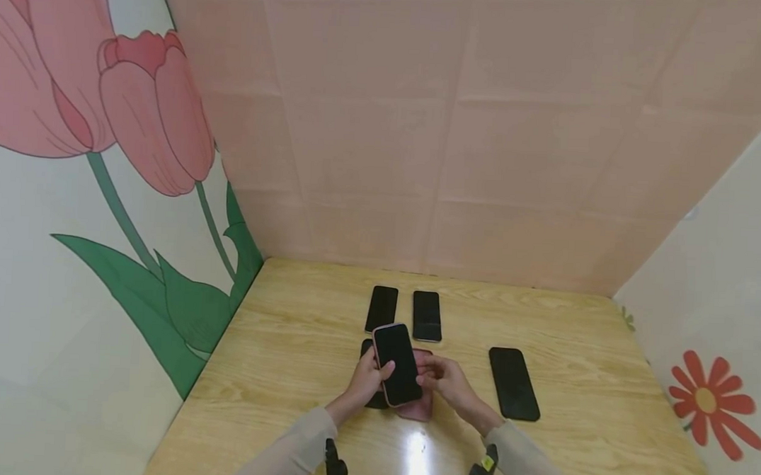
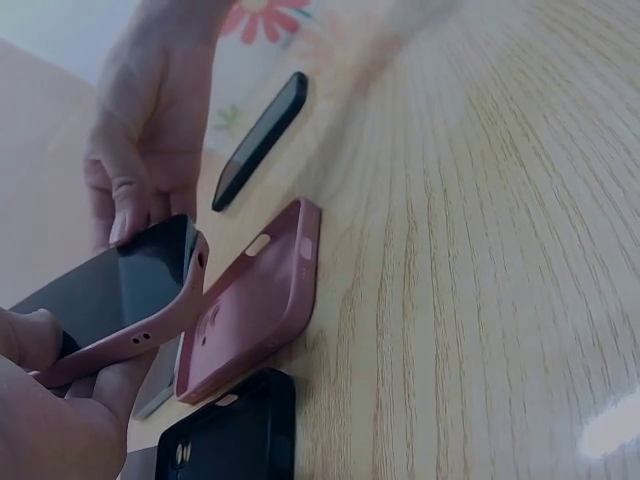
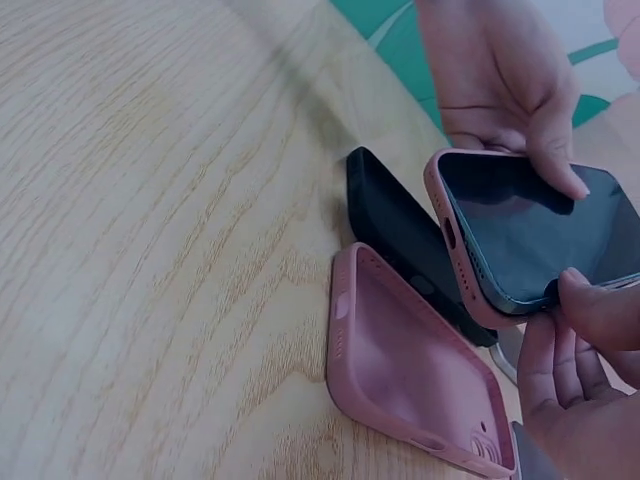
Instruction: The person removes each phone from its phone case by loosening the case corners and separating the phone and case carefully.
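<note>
Above the table, a black-screened phone (image 1: pixel 397 359) sits tilted in a pink phone case (image 3: pixel 438 188). My left hand (image 1: pixel 365 383) grips its left side, with the thumb over the screen. At the opposite edge, my right hand (image 1: pixel 452 384) pinches a lower corner between thumb and fingers. In the right wrist view that corner of the phone stands slightly proud of the case rim. Beneath, a second pink case (image 3: pixel 410 365) lies on the table with its hollow side up. Next to it is a black phone case (image 2: pixel 245 430), also hollow side up and partly hidden in the head view.
Two dark phones, one at back left (image 1: pixel 382 308) and one at back centre (image 1: pixel 427 315), lie beyond the hands. Another dark phone or case (image 1: pixel 514 384) lies to the right. The wooden table (image 1: pixel 288 318) meets a pink back wall and painted side walls.
</note>
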Tool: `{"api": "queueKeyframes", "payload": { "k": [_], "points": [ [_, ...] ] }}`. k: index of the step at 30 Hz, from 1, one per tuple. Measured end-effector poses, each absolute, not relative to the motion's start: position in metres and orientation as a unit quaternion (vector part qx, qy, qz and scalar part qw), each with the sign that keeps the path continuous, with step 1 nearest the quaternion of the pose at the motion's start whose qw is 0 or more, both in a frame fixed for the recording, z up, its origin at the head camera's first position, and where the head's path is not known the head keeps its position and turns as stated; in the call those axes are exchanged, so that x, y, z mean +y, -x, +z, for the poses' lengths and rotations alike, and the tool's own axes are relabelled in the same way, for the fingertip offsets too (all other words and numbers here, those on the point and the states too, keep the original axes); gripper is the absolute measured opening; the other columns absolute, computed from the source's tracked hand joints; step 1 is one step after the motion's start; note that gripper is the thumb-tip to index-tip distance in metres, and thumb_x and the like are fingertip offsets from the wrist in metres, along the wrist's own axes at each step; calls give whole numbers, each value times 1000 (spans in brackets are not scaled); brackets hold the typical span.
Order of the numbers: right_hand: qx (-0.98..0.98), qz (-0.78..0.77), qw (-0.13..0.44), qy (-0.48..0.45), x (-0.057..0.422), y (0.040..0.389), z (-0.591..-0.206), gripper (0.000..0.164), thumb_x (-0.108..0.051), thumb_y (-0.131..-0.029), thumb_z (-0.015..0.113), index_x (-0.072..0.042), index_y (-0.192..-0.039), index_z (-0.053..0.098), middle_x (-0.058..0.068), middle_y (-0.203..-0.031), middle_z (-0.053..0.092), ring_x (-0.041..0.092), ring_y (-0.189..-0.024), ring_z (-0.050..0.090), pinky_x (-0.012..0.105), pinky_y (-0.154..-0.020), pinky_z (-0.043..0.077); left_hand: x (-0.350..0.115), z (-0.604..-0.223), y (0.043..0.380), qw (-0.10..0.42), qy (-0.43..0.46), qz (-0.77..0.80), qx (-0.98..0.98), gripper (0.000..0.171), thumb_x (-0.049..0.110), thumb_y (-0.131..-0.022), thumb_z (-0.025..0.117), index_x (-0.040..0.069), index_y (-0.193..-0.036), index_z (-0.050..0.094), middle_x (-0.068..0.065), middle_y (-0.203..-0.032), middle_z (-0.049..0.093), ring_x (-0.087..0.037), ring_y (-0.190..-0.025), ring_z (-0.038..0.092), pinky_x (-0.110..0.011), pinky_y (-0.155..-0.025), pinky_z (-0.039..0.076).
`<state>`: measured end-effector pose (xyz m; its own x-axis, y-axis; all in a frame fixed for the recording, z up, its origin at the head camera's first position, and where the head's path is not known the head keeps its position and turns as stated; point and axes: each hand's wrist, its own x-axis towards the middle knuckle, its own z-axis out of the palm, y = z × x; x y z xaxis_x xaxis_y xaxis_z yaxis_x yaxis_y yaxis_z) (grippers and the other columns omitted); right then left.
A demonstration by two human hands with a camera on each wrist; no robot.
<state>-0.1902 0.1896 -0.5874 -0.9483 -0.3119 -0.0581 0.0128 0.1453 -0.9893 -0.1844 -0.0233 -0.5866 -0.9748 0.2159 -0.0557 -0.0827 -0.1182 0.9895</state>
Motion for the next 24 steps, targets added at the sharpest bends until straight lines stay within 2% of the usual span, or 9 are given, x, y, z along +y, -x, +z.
{"api": "queueKeyframes", "payload": {
  "k": [4,12,18,24],
  "points": [
    [737,-653,140,105,192,190,-587,35,6,-90,66,18,-121,56,21,-110,64,20,-92,63,26,-78,54,-23,-586,183,109,-46,748,653,41,0,-100,52,-6,-140,41,-31,-117,63,-42,-101,66,-51,-76,58],
    [724,-654,194,103,196,188,-582,35,9,-90,60,13,-125,58,14,-110,64,21,-94,61,30,-84,53,-24,-589,180,122,-39,756,642,44,7,-102,53,-4,-142,38,-28,-119,63,-38,-102,67,-50,-77,58],
    [722,-642,221,131,195,187,-575,37,7,-93,58,10,-130,57,20,-122,62,24,-99,60,34,-88,51,-26,-592,179,121,-36,757,641,44,7,-101,54,-5,-141,39,-29,-118,64,-38,-101,67,-51,-76,58],
    [730,-635,212,136,193,185,-573,40,1,-97,57,8,-136,53,22,-131,59,26,-113,58,41,-98,46,-27,-588,179,109,-41,761,639,45,6,-101,55,-5,-141,39,-31,-117,63,-41,-101,66,-51,-75,58]
  ]
}}
